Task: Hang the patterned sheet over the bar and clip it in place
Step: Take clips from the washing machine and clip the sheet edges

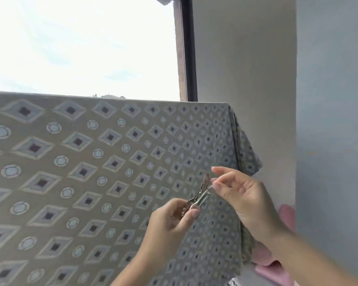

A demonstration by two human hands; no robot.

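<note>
Bright window, grey wall on the right. One sheet draped over the bar, which it hides; its right edge hangs in folds. One pink item partly behind it. Two hands: left hand fingers pinch the clip low end, right hand fingers pinch its top. One clip or two joined, cannot tell.

Grey diamond-and-circle sheet, silver clip

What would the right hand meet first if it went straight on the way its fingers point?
The metal clip, already at the right hand's fingertips; beyond, probably the patterned sheet, depth unclear.
</note>
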